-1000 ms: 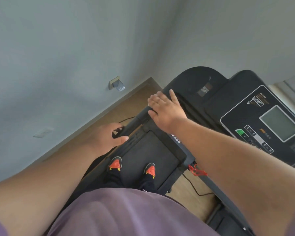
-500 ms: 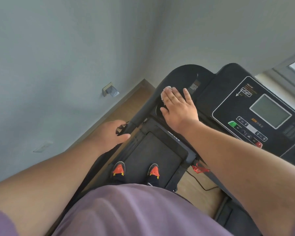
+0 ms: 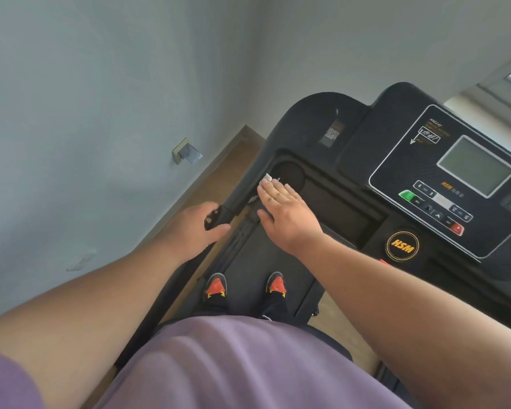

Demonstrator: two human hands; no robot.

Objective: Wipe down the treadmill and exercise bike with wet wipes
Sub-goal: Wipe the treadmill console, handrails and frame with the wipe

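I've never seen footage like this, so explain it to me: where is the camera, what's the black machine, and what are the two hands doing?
The camera sits on the person's head, looking down past a purple shirt to their orange-toed shoes. They stand on a black treadmill with a grey-screened control console. The left hand grips the black side handrail. The right hand lies flat, pressing a white wet wipe onto the rail beside a round cup holder.
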